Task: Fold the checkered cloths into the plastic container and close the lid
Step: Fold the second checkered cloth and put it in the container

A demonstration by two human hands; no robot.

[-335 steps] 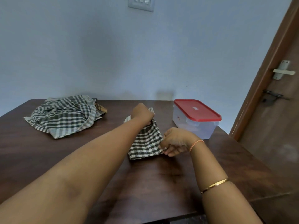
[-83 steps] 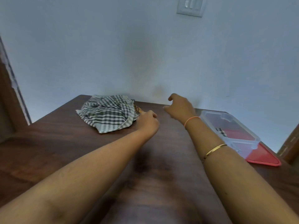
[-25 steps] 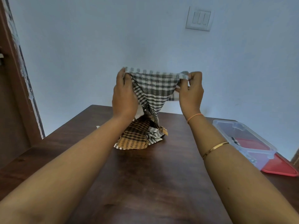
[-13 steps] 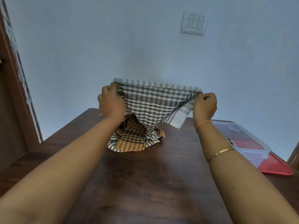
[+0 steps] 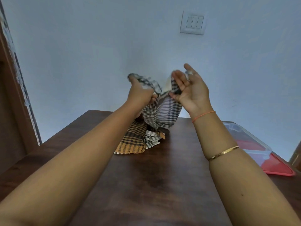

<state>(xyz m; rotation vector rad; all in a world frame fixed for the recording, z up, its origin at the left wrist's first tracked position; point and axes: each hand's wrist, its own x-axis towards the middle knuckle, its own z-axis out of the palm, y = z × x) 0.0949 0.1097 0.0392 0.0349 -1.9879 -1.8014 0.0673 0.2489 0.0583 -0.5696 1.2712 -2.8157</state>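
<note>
A black-and-white checkered cloth (image 5: 160,114) hangs bunched in the air over the far part of the table. My left hand (image 5: 140,93) grips its upper left edge. My right hand (image 5: 189,90) is palm toward me and pinches the cloth's right edge between thumb and fingers. Under them lies a heap with a brown checkered cloth (image 5: 132,141) and another black-and-white cloth (image 5: 152,137). The clear plastic container (image 5: 254,142) stands open at the right, with its red lid (image 5: 276,167) lying beneath or beside it.
A dark wooden table (image 5: 146,185) runs from me to the blue wall. A white switch plate (image 5: 193,22) is on the wall. A brown door frame (image 5: 14,88) stands at the left, and a strip of wood (image 5: 295,154) shows at the far right.
Half a second ago the cloth was stretched wide between both hands. My hands have now come together and the cloth is bunched between them, blurred by motion.
</note>
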